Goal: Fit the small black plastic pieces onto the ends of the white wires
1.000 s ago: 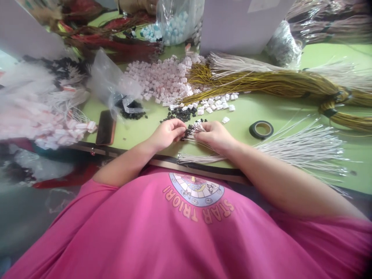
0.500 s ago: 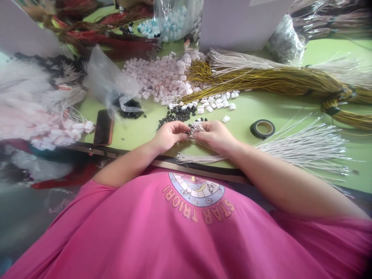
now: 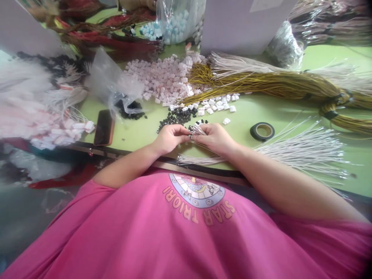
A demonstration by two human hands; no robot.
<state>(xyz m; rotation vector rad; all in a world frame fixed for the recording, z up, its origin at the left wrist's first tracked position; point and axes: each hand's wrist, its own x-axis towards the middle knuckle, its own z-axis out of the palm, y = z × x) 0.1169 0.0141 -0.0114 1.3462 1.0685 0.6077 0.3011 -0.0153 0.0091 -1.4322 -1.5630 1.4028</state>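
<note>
My right hand (image 3: 219,138) is closed around a small bunch of white wires (image 3: 198,130) whose metal-tipped ends poke out between thumb and fingers. At those tips, my left hand (image 3: 170,139) pinches with thumb and forefinger; what lies in the pinch is too small to make out. Both hands meet just over the front of the green table (image 3: 139,135). Right behind them lies a heap of small black parts (image 3: 177,116). Loose white wires (image 3: 308,149) fan out under and beyond my right forearm, their other ends (image 3: 197,159) showing below the hand.
A phone (image 3: 104,128) lies left, beside a plastic bag (image 3: 114,81). White connector housings (image 3: 162,77) are piled at the back, against a long bundle of yellow-brown wires (image 3: 279,83). A roll of black tape (image 3: 262,131) sits right. White-ended wire bundles (image 3: 46,131) crowd the far left.
Both hands stay together at the wire tips; the left fingers have shifted slightly at the pinch. The view has tilted a little, so the table's things appear slightly lower.
</note>
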